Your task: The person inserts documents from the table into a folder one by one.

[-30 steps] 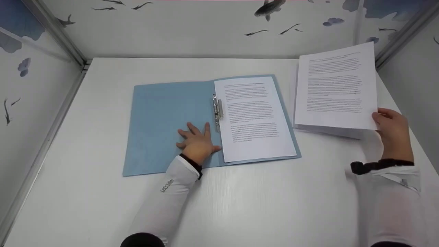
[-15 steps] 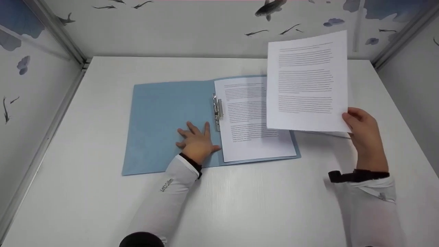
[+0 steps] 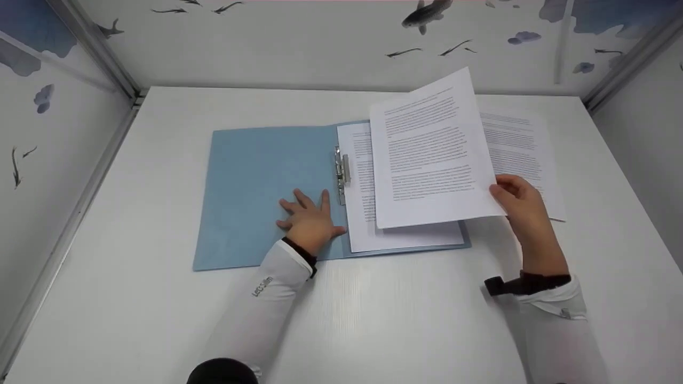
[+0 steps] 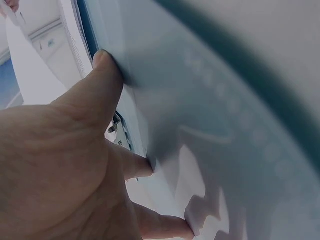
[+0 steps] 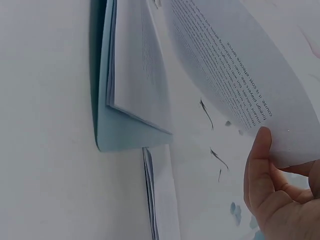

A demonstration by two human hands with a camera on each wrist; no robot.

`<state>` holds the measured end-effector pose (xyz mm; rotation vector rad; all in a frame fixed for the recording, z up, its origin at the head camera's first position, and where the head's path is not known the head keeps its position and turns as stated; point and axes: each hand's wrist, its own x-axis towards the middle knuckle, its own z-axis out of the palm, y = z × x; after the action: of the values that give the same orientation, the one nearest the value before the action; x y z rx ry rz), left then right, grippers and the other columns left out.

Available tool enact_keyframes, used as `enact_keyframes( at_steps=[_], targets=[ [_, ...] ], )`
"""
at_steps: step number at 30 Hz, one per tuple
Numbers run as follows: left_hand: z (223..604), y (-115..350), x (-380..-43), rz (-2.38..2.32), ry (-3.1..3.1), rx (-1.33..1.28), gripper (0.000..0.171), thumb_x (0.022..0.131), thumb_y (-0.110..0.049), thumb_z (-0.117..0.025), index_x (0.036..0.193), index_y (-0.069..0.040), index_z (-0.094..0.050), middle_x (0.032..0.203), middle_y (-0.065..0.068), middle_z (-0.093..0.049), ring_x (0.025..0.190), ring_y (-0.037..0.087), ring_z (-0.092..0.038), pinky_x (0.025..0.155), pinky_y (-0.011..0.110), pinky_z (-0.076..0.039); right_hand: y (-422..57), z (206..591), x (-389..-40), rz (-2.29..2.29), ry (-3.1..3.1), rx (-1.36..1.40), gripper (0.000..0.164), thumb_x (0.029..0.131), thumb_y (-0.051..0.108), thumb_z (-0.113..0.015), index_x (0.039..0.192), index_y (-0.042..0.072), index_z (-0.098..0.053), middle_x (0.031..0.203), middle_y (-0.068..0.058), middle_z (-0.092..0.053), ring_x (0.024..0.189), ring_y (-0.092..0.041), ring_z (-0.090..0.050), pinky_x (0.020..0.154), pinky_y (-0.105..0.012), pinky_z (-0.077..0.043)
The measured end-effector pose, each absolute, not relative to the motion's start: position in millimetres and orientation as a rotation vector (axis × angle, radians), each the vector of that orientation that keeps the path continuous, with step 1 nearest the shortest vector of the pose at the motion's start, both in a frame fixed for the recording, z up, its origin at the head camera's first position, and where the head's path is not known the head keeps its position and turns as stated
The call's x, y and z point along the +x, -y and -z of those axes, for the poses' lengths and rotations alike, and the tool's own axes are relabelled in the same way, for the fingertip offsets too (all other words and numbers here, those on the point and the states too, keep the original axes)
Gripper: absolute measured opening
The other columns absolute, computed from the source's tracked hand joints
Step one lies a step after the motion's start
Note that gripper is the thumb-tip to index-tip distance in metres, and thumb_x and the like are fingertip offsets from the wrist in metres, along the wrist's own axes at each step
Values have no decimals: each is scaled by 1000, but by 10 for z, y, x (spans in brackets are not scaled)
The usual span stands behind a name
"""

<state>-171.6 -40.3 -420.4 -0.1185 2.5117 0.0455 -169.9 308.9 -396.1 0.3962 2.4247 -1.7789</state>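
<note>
A blue folder (image 3: 261, 176) lies spread out on the table, with a metal clip (image 3: 340, 173) along its fold and printed pages (image 3: 358, 213) on its right side. My left hand (image 3: 309, 224) presses on the left cover near the fold, fingers spread; the left wrist view shows its fingertips touching the smooth cover. My right hand (image 3: 525, 213) pinches a printed sheet (image 3: 427, 160) by its lower right corner. That sheet is raised and tilted above the folder's pages, hiding much of them. In the right wrist view the sheet (image 5: 240, 75) bends up from thumb and fingers.
More printed paper (image 3: 520, 144) lies on the white table (image 3: 395, 320) right of the folder, partly behind the raised sheet and right hand. Printed wall panels (image 3: 299, 48) stand behind the table and at both sides.
My right hand has carried the sheet leftward from the papers at the right to over the folder's right side, uncovering the papers there. My left hand has stayed on the cover.
</note>
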Motion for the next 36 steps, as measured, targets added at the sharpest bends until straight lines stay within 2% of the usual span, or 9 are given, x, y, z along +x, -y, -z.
enact_keyframes(
  at_steps=[3, 7, 12, 16, 19, 26, 31, 36],
  targets=[
    [4214, 416, -1727, -38, -2509, -119, 95, 88, -70, -46, 157, -27, 3, 157, 32, 7, 140, 60, -6, 101, 64, -37, -3027, 3974, -1708, 1731, -2444, 394, 23, 99, 21, -54, 120, 13, -52, 106, 5, -53, 88, -5, -55, 73, -13, -49],
    [4218, 407, -1738, -42, -2496, -129, 96, 88, -71, -46, 157, -28, 4, 157, 31, 7, 140, 59, -5, 102, 64, -36, -2946, 3992, -1698, 1550, -2515, 416, 39, 100, 28, -51, 132, 5, -48, 111, 5, -51, 93, -6, -52, 76, -13, -46],
    [4220, 379, -1755, -35, -2495, -129, 95, 88, -70, -47, 157, -28, 4, 158, 30, 8, 141, 59, -5, 102, 65, -36, -2895, 3996, -1669, 1458, -2573, 411, 50, 100, 32, -50, 140, 2, -45, 122, -3, -49, 107, -13, -48, 82, -16, -41],
    [4247, 411, -1757, -53, -2498, -139, 96, 87, -70, -48, 156, -29, 4, 158, 30, 9, 141, 59, -3, 103, 65, -35, -2858, 4005, -1675, 1429, -2577, 383, 52, 100, 35, -51, 140, 2, -45, 129, -10, -47, 122, -24, -45, 88, -21, -38],
    [4266, 437, -1747, -67, -2501, -133, 96, 87, -70, -48, 156, -29, 5, 158, 30, 9, 141, 59, -3, 102, 66, -35, -2850, 4030, -1676, 1391, -2579, 349, 54, 100, 37, -51, 140, 2, -45, 131, -13, -47, 126, -30, -45, 88, -23, -38],
    [4240, 431, -1724, -66, -2519, -115, 95, 88, -70, -46, 157, -28, 4, 157, 32, 9, 139, 61, -4, 101, 66, -36, -2809, 4077, -1667, 1355, -2621, 319, 51, 99, 37, -52, 138, 4, -49, 123, -9, -51, 110, -19, -49, 78, -15, -42],
    [4239, 424, -1740, -29, -2490, -119, 96, 87, -71, -46, 156, -29, 6, 157, 31, 9, 140, 59, -4, 102, 64, -36, -2749, 4090, -1674, 1404, -2603, 314, 50, 100, 34, -52, 138, 2, -48, 120, -7, -51, 122, -27, -48, 85, -18, -40],
    [4245, 429, -1741, -13, -2484, -130, 96, 87, -72, -46, 156, -30, 7, 158, 30, 9, 141, 58, -4, 102, 63, -38, -2677, 4094, -1665, 1443, -2588, 345, 50, 99, 32, -53, 139, 3, -48, 122, -6, -51, 126, -28, -48, 89, -19, -40]
  ],
)
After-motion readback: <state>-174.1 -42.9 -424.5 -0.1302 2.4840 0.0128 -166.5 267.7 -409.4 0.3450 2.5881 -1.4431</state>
